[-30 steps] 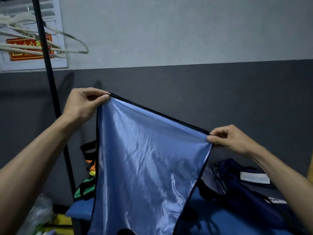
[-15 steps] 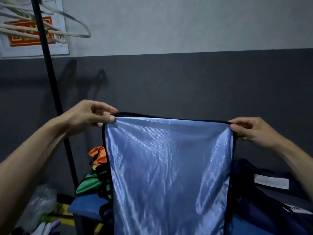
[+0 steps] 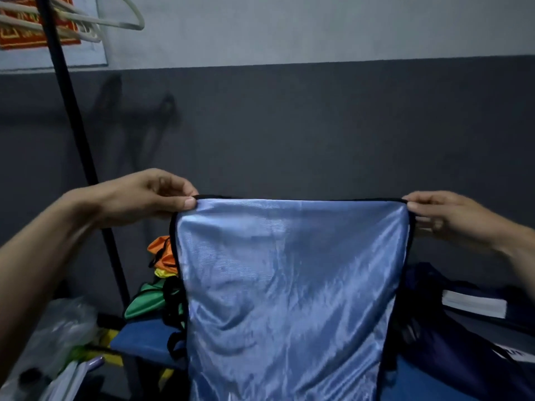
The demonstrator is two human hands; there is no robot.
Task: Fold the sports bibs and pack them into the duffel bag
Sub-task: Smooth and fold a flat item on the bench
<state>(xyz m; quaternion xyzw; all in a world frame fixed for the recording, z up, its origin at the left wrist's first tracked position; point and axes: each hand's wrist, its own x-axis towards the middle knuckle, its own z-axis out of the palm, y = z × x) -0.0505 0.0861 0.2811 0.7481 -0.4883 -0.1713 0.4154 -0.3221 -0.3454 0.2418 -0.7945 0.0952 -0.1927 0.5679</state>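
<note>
Head view: light-blue sports bib (image 3: pixel 286 290) held up by its top corners
Left hand (image 3: pixel 150 195) and right hand (image 3: pixel 445 215) each pinch a black-trimmed corner, fabric hanging flat

black pole (image 3: pixel 75 134), white hangers (image 3: pixel 95 23), red sign (image 3: pixel 31 36)

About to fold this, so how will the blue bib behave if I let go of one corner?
The blue bib hangs limp and rippled below the two corner grips, so it would likely flop down. Its sheen hints it is slippery and folds may slide.
</note>
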